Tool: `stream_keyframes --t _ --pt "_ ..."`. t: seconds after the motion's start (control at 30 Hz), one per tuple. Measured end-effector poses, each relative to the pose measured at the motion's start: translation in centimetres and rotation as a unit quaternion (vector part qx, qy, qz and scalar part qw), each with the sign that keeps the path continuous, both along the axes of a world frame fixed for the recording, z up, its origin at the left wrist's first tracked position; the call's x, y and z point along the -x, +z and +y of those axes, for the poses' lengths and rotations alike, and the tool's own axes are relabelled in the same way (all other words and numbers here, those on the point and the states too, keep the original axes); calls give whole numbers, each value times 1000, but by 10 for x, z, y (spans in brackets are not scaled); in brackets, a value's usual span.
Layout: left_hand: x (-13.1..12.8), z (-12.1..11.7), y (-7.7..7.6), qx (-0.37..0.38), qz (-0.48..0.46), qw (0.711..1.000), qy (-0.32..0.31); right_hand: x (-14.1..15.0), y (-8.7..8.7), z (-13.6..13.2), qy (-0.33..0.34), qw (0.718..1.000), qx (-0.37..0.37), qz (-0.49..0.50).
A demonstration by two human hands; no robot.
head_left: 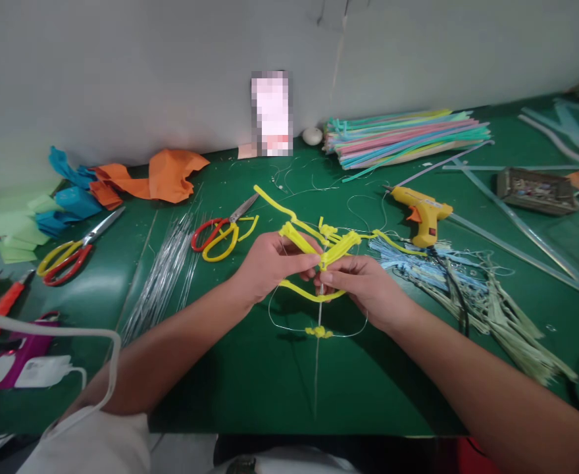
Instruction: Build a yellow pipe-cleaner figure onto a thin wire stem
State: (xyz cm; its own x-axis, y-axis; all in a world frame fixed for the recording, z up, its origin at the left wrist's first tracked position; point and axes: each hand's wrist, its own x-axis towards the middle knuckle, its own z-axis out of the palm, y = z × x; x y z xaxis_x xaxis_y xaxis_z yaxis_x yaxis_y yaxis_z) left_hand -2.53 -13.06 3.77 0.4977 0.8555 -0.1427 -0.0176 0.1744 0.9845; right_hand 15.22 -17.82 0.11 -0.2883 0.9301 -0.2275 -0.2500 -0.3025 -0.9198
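Between my hands, above the green table, is a figure of yellow pipe cleaners bent around thin wire. My left hand pinches it near its centre from the left. From the right, my right hand grips the same piece close to the central wire stem, which hangs down toward me. A small yellow knot sits low on the stem, with a wire loop running out to both sides. Long yellow ends reach out beyond my fingers. Parts of both hands' fingertips are hidden behind the piece.
Scissors lie left of my hands, with another pair of scissors farther left. Loose wires lie between. At right are a yellow glue gun, tassels and a small box. Pipe cleaners are bundled at the back.
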Motion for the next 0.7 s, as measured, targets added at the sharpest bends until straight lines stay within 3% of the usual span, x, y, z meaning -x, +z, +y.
stream_keyframes --t 0.17,0.37,0.7 --pt "1 1 -2 12 1 1000 -15 1 0 0 8 1000 -9 -5" --pt "0 4 0 82 18 996 -13 7 3 -2 17 1000 2 -9" --pt "-4 1 6 86 38 995 38 9 -4 -3 0 1000 19 12"
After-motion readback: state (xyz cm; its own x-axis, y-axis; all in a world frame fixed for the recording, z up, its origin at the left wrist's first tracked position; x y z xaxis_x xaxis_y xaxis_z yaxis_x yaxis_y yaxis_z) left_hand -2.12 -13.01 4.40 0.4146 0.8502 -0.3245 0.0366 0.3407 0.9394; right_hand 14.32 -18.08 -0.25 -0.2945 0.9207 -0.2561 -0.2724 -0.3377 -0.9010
